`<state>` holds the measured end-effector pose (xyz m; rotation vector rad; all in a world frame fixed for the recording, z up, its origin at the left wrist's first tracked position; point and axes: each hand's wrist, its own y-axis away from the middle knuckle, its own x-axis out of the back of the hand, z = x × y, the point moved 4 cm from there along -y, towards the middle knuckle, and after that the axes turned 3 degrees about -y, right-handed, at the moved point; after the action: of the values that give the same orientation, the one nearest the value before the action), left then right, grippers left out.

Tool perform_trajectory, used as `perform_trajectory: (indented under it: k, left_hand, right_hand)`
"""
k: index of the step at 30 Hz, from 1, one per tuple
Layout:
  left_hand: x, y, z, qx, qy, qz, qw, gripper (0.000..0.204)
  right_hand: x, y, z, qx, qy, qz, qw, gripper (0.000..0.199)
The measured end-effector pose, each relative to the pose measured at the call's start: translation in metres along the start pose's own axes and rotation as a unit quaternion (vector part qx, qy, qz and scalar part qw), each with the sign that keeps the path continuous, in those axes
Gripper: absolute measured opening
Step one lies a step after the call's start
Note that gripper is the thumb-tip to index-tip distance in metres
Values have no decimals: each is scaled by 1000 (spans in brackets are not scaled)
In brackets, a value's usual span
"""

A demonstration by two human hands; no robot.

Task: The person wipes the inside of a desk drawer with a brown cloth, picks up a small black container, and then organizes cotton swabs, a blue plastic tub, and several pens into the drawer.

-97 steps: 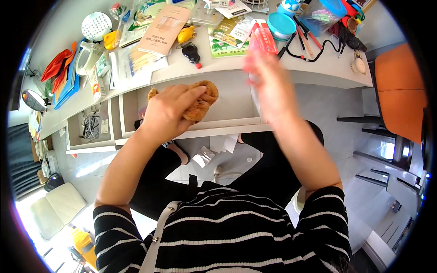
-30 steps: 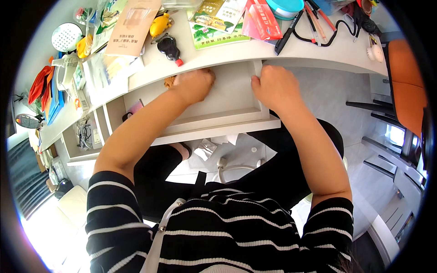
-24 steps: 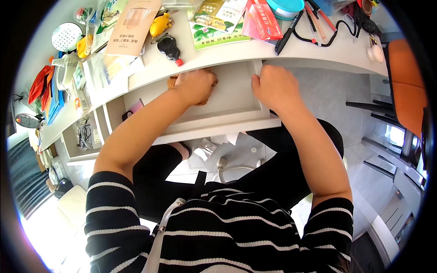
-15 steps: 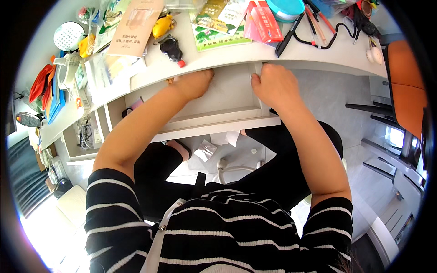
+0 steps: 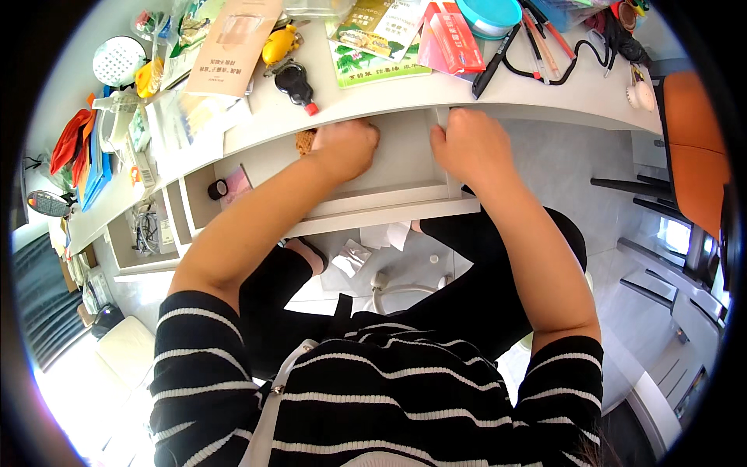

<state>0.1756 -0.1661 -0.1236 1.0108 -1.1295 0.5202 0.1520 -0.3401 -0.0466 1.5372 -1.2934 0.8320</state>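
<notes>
My left hand (image 5: 346, 148) is inside the open drawer (image 5: 373, 204) with its fingers curled closed. Whatever they may hold is hidden under the hand. A brown, textured object (image 5: 306, 141) shows right beside its wrist, partly covered. My right hand (image 5: 472, 146) is closed at the drawer's right side wall, the thumb on the inner side and the knuckles under the desk edge. In the drawer's left part lie a small dark round object (image 5: 218, 189) and a pinkish flat piece (image 5: 236, 187), both left of my left forearm.
The white desk top (image 5: 373, 95) carries packets, pens, a yellow toy (image 5: 279, 45), a black-and-red key-like item (image 5: 294, 84) and a blue-rimmed round container (image 5: 490, 15). Another open drawer (image 5: 145, 233) holds cables. An orange chair (image 5: 695, 144) stands at right.
My left hand has shifted rightward and slightly nearer inside the drawer. More of the brown textured object and the pinkish piece shows. My right hand has stayed in place.
</notes>
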Motion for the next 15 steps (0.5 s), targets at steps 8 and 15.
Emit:
perform_trajectory:
  k: [8, 15]
  left_hand:
    - [3, -18, -34, 104, 194, -147, 964, 15]
    - [12, 0, -13, -7, 91, -74, 993, 18]
  right_hand:
    - [1, -1, -1, -6, 4, -5, 1000, 34]
    - [-1, -1, 3, -12, 0, -2, 1000, 34]
